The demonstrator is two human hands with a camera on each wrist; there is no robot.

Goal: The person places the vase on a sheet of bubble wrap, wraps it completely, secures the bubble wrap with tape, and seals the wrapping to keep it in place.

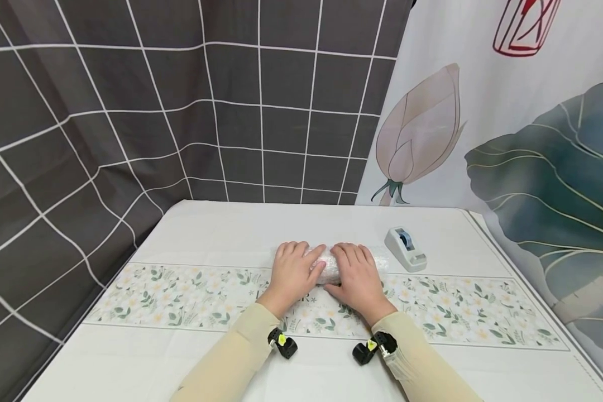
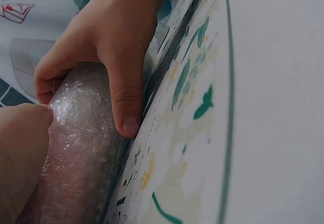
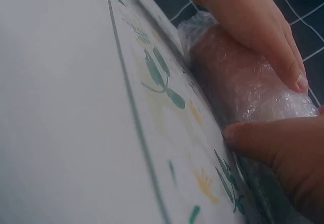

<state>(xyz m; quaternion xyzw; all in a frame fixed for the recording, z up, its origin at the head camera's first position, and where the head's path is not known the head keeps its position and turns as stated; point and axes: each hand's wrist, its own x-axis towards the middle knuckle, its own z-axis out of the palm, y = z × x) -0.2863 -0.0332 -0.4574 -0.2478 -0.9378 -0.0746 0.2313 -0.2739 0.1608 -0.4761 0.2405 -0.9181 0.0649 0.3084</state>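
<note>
A cylindrical bundle in clear bubble wrap [image 1: 330,269] lies crosswise on the table, largely covered by both hands in the head view. My left hand [image 1: 290,277] holds its left part, thumb over the top and fingers reaching to the far side. On the right part, my right hand [image 1: 360,281] grips with the thumb low on the near side and the fingers over the top, as the left wrist view shows. Loose plastic wrap [image 3: 198,27] sticks out past the left end in the right wrist view. What is inside cannot be made out.
A white tape dispenser [image 1: 406,249] stands right of the bundle, a little behind the right hand. The white tablecloth [image 1: 326,223] has a floral band [image 1: 176,296] running under the hands. A dark checked curtain [image 1: 286,128] and a white printed curtain [image 1: 447,184] hang behind.
</note>
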